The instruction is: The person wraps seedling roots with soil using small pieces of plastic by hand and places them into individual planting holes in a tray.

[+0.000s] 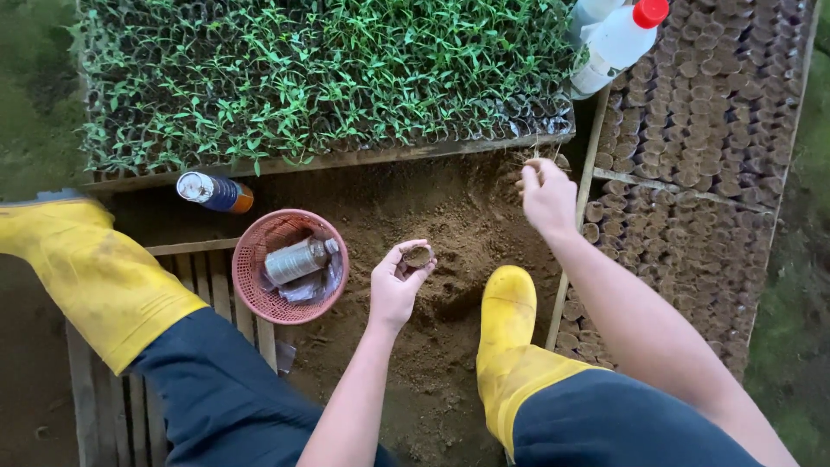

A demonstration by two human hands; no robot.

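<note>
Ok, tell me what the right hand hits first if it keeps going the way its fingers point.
The right hand points up toward the wooden edge of the seedling tray; it would probably meet that edge first, though depth is unclear.

Soft, even daylight falls from above on 1 head view, with no hard shadows and no glare; only a faint shade sits in the soil (450, 251) just below the left hand (396, 285) and beside the yellow boot (508, 316). The middle is sharp, down to the small soil-filled pot (418, 256) pinched in that hand, while the right hand (547, 197) is slightly smeared by motion. Beyond both hands the corners darken and the grass goes soft, and straight wooden edges bow outward from wide-lens distortion.
</note>
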